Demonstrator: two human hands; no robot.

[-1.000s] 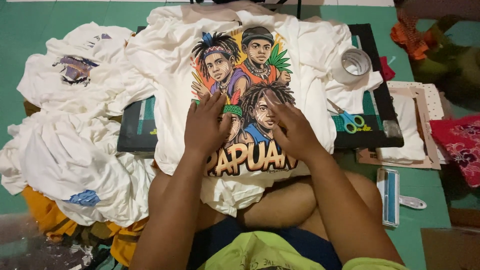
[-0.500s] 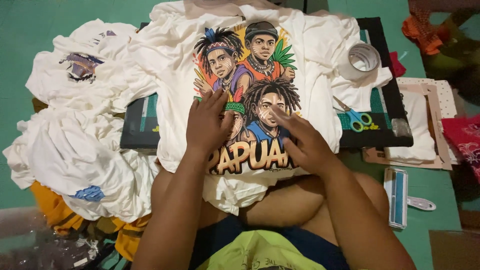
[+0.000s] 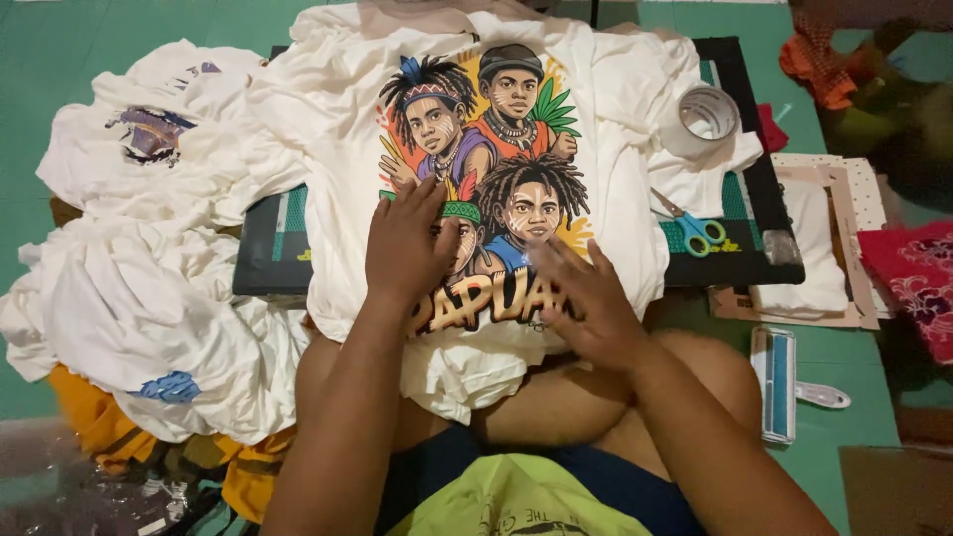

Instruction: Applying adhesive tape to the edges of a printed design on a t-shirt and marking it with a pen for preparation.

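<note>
Both hands slid slightly down print since earlier frame. Left hand [image 3: 409, 243], right hand [image 3: 576, 303] — open, flat, grasping nothing — pressing white cotton T-shirt with colourful print [image 3: 476, 169]. Soft, light, limp, wrinkles easily — best held at hem or shoulders.

Green floor [image 3: 60, 60], even indoor light; dark mat [image 3: 268, 253] laid on it.
</note>
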